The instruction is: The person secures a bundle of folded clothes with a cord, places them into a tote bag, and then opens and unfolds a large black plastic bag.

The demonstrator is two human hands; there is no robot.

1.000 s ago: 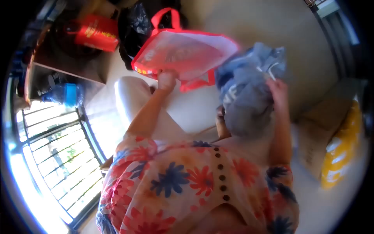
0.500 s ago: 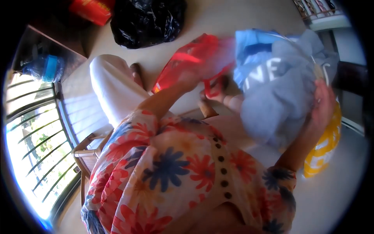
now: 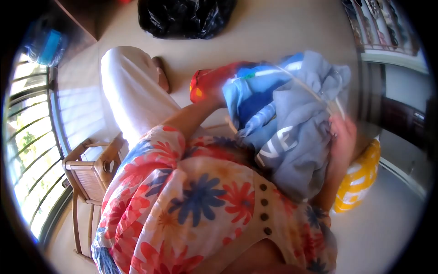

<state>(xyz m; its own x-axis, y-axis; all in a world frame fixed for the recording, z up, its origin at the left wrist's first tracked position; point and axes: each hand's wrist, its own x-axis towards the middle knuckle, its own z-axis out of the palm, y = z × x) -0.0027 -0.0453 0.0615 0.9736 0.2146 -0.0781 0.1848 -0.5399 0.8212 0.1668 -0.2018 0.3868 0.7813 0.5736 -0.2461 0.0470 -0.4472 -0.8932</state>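
My right hand [image 3: 342,137] is closed on a grey hoodie [image 3: 299,132] with white letters and a pale drawstring, on the right over my lap. A light blue garment [image 3: 244,91] with darker blue parts lies bunched against the hoodie's left side. My left hand [image 3: 215,97] is blurred at the left edge of the blue cloth, next to a red bag [image 3: 207,80]. Its fingers are hidden, so its grip does not show. Most of the red bag is behind the clothes.
A black plastic bag [image 3: 187,18] lies on the floor ahead. A yellow and white patterned bag [image 3: 360,178] stands at my right. To the left are a bamboo chair [image 3: 89,173] and a barred window [image 3: 34,146]. A shoe rack [image 3: 383,27] stands at the far right.
The hoodie and blue garment have moved left and nearer to me with my right hand, now covering much of the red bag. The view has shifted too.
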